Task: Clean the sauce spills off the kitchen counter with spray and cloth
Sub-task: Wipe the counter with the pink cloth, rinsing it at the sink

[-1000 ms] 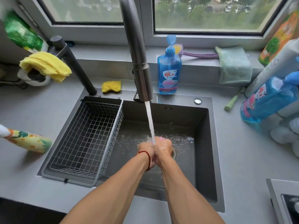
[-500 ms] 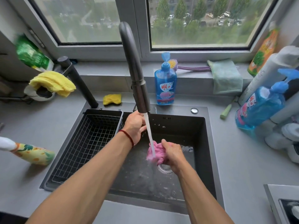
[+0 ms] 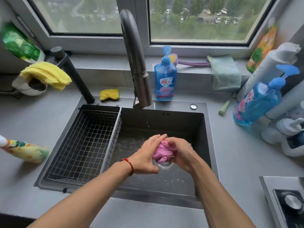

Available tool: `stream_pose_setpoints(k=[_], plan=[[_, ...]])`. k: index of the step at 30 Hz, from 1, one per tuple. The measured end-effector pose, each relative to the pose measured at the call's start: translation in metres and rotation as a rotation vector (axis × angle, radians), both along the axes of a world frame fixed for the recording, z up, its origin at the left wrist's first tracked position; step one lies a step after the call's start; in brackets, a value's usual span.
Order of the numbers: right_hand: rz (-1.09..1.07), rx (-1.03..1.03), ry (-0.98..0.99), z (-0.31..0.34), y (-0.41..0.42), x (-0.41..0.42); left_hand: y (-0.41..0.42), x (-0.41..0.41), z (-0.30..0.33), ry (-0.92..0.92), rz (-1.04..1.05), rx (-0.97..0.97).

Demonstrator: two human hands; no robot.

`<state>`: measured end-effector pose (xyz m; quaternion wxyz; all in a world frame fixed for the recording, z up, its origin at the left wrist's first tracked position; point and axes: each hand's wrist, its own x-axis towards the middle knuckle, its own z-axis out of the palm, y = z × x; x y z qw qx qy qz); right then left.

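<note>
wringing out a pink cloth [image 3: 162, 152] over the drain [image 3: 165, 164] of a dark sink [image 3: 204, 137] is the step in hand, judging by the grip and the task. the tap [image 3: 136, 63] is arching over the sink and no water is running from it. the left hand [image 3: 146, 155] is curling around the left side of the bunched cloth, fingers partly bent and pressing on it, a red string sitting on that wrist. the right hand [image 3: 181, 153] is closing more tightly over the right side, fingers wrapping down onto the fabric. the cloth is sitting squeezed between both hands, low inside the sink and just above the drain. a wire basket [image 3: 82, 145] is filling the left part of the sink. a spray bottle [image 3: 24, 150] with a flowery label is lying on the grey counter [image 3: 238, 162], well to the left of the sink. no sauce spill is showing on the visible parts of the counter. the next move is probably calling for a firm twist to press the water out, then lifting the damp cloth clear of the sink and reaching left for the spray bottle.
</note>
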<state>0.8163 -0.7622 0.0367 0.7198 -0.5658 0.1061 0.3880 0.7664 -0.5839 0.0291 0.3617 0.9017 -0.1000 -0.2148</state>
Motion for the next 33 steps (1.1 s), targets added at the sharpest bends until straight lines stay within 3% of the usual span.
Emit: stream_pose_setpoints(k=[3, 7, 11, 12, 14, 18, 20, 24, 29, 31, 33], plan=[[0.164, 0.12, 0.029, 0.002, -0.013, -0.002, -0.001, 0.008, -0.006, -0.232, 0.003, 0.189], [-0.016, -0.013, 0.095, -0.006, -0.016, -0.006, 0.007, 0.016, 0.017, -0.704, -0.184, 0.18], [0.096, 0.473, 0.429, -0.015, 0.018, -0.036, 0.012, 0.025, 0.024, -0.767, -0.413, 0.301], [0.147, 0.522, 0.437, -0.015, 0.02, -0.038, 0.016, 0.026, 0.02, -0.747, -0.443, 0.359], [0.291, 0.426, 0.297, -0.016, 0.018, -0.033, 0.02, 0.026, 0.015, -0.692, -0.471, 0.482], [0.564, -0.106, -0.088, -0.022, 0.02, -0.023, -0.004, 0.026, 0.019, -0.37, -0.511, 0.822], [0.673, -0.37, -0.25, -0.027, 0.025, -0.023, -0.016, 0.025, 0.013, -0.197, -0.459, 0.881], [0.924, -0.746, -0.743, -0.05, 0.029, -0.022, -0.027, 0.019, -0.005, 0.119, -0.217, 0.75], [0.93, -0.944, -1.125, -0.056, 0.022, -0.018, -0.021, 0.012, -0.008, 0.472, 0.027, 0.425], [0.919, -0.942, -1.233, -0.053, 0.02, -0.023, -0.013, 0.009, -0.008, 0.669, 0.152, 0.168], [0.884, -0.829, -1.094, -0.049, 0.013, -0.023, -0.007, 0.007, -0.006, 0.644, 0.199, 0.135]])
